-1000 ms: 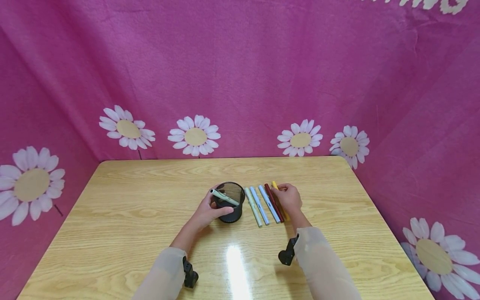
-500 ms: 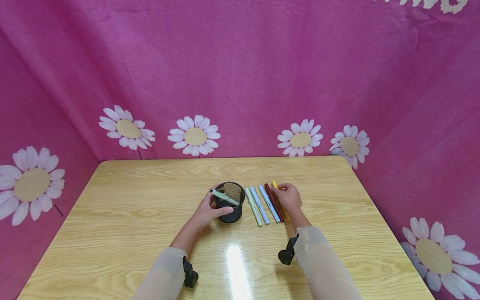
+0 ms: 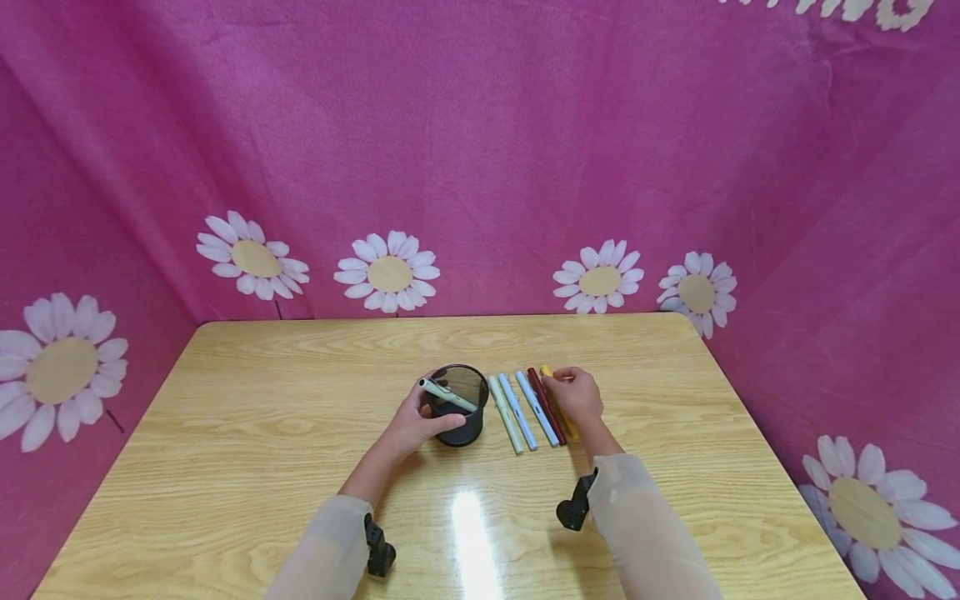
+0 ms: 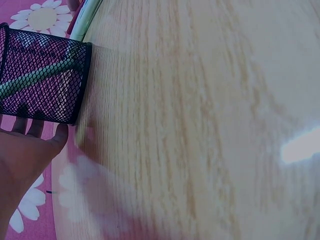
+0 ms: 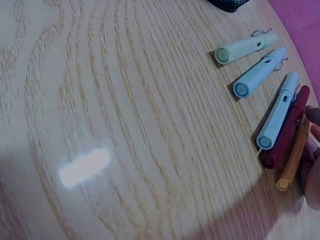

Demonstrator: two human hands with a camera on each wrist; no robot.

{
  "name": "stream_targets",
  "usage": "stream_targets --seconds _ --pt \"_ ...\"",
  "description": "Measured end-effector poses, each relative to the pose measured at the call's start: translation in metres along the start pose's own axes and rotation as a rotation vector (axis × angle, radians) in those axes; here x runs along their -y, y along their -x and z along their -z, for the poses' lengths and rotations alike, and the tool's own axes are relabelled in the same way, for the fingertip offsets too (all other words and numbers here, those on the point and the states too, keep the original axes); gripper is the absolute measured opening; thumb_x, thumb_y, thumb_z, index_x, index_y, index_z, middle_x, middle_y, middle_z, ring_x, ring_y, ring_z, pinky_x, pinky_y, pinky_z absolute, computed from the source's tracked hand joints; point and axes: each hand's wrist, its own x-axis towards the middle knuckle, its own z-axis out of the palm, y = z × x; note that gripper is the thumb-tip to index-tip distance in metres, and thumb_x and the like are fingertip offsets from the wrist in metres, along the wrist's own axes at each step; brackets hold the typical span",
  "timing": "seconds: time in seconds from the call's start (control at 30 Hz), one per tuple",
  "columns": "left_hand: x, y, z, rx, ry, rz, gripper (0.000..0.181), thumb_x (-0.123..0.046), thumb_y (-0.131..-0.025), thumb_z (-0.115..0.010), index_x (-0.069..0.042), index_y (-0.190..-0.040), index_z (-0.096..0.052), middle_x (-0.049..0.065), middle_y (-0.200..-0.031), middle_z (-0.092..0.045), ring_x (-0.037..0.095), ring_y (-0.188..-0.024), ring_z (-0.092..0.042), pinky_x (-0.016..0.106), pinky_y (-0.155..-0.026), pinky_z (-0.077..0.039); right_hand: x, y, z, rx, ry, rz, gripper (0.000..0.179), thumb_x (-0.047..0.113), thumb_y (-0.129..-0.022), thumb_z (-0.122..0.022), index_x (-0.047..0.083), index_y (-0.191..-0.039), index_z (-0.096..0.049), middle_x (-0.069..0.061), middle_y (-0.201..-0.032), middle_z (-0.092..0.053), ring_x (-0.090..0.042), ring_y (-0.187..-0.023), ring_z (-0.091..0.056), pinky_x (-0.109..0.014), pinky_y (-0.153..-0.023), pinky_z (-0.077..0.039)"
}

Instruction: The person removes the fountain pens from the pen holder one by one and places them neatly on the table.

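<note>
My left hand (image 3: 411, 427) grips a black mesh pen holder (image 3: 468, 429) from its left side, thumb on the near wall. One pale green pen (image 3: 450, 396) leans inside, its end over the rim; the left wrist view shows it through the mesh (image 4: 37, 77). On the table right of the holder lie a light green pen (image 3: 506, 414), two light blue pens (image 3: 519, 412) and a dark red pen (image 3: 551, 408), side by side. At the row's right end my right hand (image 3: 579, 400) pinches a yellow pen (image 5: 294, 157), partly hidden by the fingers.
The wooden table (image 3: 285, 400) carries a bright light reflection (image 3: 474, 542) near its front. A pink curtain (image 3: 487, 150) with white daisies stands behind and at both sides. Small black cameras (image 3: 380, 552) sit on both sleeved wrists.
The yellow pen's far end has shifted very slightly left, toward the dark red pen. Both hands have hardly moved, and the holder stays in the left hand.
</note>
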Motion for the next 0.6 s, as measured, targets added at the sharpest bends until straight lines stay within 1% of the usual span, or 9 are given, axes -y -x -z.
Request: stream_targets --seconds 0.03,0.3,0.43,0.6 --pt "0.0 0.0 0.0 0.002 -0.004 -0.01 0.085 -0.021 -0.076 -0.078 -0.019 -0.145 -0.028 0.011 -0.147 -0.037 0.035 -0.132 -0.038 0.051 -0.107 -0.032 0.0 0.0 0.0 -0.001 0.001 0.006 0.036 0.043 -0.083 -0.066 0.014 -0.103 -0.066 -0.007 -0.102 -0.067 -0.021 -0.087 -0.06 -0.028 -0.066 -0.04" --pt "0.003 -0.001 0.001 -0.004 0.016 0.023 0.086 -0.021 -0.075 -0.079 -0.023 -0.145 -0.029 0.007 -0.147 -0.038 0.033 -0.134 -0.036 0.051 -0.108 -0.03 -0.001 0.002 0.003 0.022 -0.023 0.023 0.033 0.038 -0.084 -0.065 0.011 -0.104 -0.067 -0.009 -0.099 -0.065 -0.02 -0.082 -0.058 -0.026 -0.063 -0.04" --pt "0.004 -0.002 0.001 0.001 0.019 0.013 0.085 -0.021 -0.076 -0.078 -0.022 -0.145 -0.029 0.008 -0.147 -0.038 0.034 -0.133 -0.038 0.052 -0.108 -0.03 0.0 0.004 0.006 0.039 -0.071 0.022 0.032 0.035 -0.085 -0.065 0.009 -0.103 -0.066 -0.01 -0.098 -0.064 -0.019 -0.08 -0.056 -0.024 -0.062 -0.041" --pt "0.002 0.0 0.001 -0.004 0.014 0.01 0.086 -0.022 -0.075 -0.079 -0.024 -0.145 -0.029 0.008 -0.146 -0.038 0.033 -0.134 -0.034 0.053 -0.109 -0.028 0.001 0.005 0.011 0.037 -0.126 0.035 0.031 0.03 -0.084 -0.066 0.004 -0.102 -0.066 -0.01 -0.091 -0.063 -0.015 -0.072 -0.053 -0.022 -0.059 -0.041"
